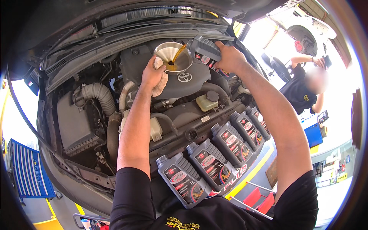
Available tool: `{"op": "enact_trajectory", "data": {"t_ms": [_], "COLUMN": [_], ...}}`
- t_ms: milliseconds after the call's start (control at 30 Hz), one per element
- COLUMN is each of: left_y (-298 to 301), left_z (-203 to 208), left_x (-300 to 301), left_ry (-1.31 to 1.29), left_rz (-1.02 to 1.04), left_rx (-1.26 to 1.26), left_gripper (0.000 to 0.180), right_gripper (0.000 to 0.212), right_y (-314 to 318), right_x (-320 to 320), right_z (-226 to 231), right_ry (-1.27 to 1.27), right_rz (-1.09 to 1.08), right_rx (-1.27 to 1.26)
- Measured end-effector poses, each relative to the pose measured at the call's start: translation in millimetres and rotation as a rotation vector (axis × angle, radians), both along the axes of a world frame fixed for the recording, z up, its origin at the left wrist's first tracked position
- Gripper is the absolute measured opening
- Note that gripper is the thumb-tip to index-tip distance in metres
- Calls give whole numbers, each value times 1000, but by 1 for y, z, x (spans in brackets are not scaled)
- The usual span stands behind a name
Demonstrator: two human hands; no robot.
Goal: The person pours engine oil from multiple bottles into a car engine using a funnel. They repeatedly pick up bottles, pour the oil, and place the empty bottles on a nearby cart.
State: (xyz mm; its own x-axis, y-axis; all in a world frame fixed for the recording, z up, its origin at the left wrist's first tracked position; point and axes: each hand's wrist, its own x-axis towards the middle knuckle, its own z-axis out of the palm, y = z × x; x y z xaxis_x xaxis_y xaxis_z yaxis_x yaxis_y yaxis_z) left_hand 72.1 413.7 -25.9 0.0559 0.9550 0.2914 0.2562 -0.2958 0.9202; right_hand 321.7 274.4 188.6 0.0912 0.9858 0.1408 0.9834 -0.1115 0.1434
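Note:
My right hand [232, 58] is wrapped round a dark grey oil bottle [207, 49], tipped with its mouth to the left. A thin stream of amber oil [179, 53] runs from it into a wide metal funnel [186, 61] above the black engine cover [193, 82]. On the funnel's left side, my left hand [151, 76] is closed, steadying it with a crumpled pale rag [161, 86] in its grip. The funnel's lower end is hidden from view. Both arms reach forward over the open engine bay.
Several grey oil bottles [186, 180] stand in a row along the car's front edge, below my arms. A capped reservoir [207, 101] and an air filter box [78, 120] lie in the bay. Another person [297, 92] stands at right; a blue tool cabinet [32, 168] is at left.

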Motion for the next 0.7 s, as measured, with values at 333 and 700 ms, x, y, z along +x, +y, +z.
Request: {"op": "enact_trajectory", "data": {"t_ms": [333,700], "left_y": [0,-11], "left_z": [-3,5], "left_x": [4,7], "left_ry": [-31,-36], "left_rz": [-25,7], "left_rx": [33,14], "left_gripper": [75,73], "right_gripper": [89,91], "right_y": [4,9], "right_x": [2,3], "right_z": [5,11], "right_ry": [-30,-43], "right_rz": [-8,42], "right_rx": [2,36]}}
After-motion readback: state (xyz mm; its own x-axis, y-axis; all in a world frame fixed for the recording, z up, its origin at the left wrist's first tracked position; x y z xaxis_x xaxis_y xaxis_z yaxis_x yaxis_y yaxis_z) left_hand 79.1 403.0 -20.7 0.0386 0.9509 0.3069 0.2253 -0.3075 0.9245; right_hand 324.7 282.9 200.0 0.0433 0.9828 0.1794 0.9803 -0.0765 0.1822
